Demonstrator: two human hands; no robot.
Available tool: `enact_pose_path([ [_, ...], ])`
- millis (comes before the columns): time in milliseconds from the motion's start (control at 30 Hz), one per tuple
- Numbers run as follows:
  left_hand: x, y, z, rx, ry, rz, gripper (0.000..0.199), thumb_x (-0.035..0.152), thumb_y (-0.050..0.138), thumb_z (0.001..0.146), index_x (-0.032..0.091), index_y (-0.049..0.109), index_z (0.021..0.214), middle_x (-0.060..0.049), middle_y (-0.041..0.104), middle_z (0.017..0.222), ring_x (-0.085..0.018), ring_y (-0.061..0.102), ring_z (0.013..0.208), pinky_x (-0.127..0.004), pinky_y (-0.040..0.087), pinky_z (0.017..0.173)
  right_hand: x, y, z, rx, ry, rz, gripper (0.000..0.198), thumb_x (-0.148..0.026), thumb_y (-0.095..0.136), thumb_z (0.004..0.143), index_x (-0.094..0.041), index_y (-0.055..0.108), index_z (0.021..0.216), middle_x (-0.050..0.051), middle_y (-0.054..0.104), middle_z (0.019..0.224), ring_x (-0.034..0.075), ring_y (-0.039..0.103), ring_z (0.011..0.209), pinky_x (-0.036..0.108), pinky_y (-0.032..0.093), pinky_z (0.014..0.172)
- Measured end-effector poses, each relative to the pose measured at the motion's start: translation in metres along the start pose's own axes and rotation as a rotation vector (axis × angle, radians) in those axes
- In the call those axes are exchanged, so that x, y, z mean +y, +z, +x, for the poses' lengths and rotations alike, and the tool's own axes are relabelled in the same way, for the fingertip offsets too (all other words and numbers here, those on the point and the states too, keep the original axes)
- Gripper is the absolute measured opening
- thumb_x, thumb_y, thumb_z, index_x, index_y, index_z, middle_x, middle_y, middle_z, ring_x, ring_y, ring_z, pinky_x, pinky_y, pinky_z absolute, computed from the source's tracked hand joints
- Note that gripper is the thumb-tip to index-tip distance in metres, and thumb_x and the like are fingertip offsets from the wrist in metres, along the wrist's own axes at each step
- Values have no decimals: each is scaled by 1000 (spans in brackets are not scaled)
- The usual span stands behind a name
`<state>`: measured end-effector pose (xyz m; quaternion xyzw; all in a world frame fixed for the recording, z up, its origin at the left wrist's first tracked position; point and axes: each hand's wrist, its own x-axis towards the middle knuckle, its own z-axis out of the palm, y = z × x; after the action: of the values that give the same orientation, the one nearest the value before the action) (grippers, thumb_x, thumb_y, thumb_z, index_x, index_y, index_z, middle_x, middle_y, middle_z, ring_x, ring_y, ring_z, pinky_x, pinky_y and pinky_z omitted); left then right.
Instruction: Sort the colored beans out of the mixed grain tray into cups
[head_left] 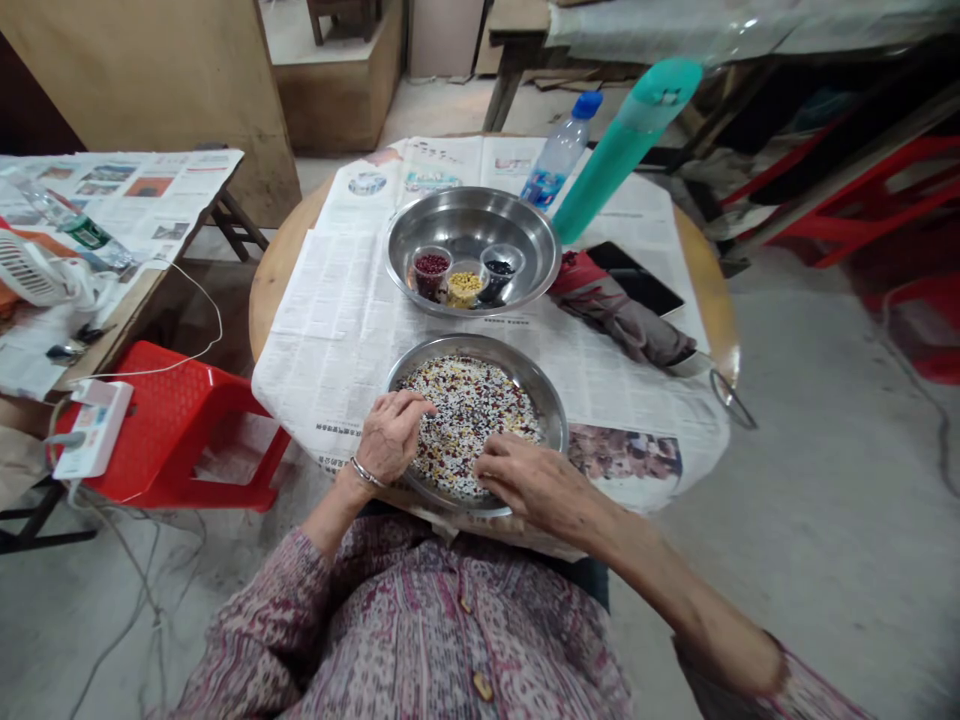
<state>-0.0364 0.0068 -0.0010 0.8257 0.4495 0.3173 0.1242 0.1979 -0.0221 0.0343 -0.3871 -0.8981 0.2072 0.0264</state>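
Observation:
In front of me a shallow metal basin (553,400) holds a spread of mixed beans and grains (469,405), white, yellow, dark red and black. My left hand (391,432), with a bracelet at the wrist, rests over its left rim, fingers curled together at the edge of the beans. Lower right, my right hand (529,480) reaches over the rim with fingertips pinched down at the beans; anything between them is too small to make out. Behind stands a deeper metal bowl (401,245) with cups of dark red beans (432,270), yellow beans (465,288) and black beans (498,275).
Newspaper (315,300) covers the round table. A plastic bottle (559,150), a tall green bottle (630,150), a folded umbrella (619,315) and a black phone (637,280) lie or stand right of the bowl. At left are a red stool (172,420) and a power strip (96,430).

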Motion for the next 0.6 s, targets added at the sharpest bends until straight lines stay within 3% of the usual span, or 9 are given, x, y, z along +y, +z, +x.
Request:
enact_pose_path([
  [167,-1,0,0,-3,24,4,25,10,42,95,20,64,102,-5,66,104,-18,60,102,-34,44,95,7,6,-1,-65,38,-145,21,-18,51,92,-20,68,79,5,66,82,19,58,82,31,43,72],
  [400,-1,0,0,19,7,11,28,14,40,98,20,60,116,-8,63,114,-19,57,110,-35,44,98,14,5,52,208,17,-242,32,-13,49,90,-21,64,118,11,60,125,25,51,115,38,47,90],
  [500,0,0,0,6,4,24,29,13,40,97,20,60,117,-8,62,115,-20,57,110,-36,44,98,15,3,73,261,22,-260,32,-18,48,93,-21,62,122,12,55,135,28,46,124,42,47,94],
  [600,-1,0,-1,-10,2,43,29,12,40,97,20,61,115,-7,62,114,-20,57,109,-36,44,98,21,0,80,266,128,-276,32,-23,48,95,-19,62,123,14,55,136,30,48,122,43,48,91],
])
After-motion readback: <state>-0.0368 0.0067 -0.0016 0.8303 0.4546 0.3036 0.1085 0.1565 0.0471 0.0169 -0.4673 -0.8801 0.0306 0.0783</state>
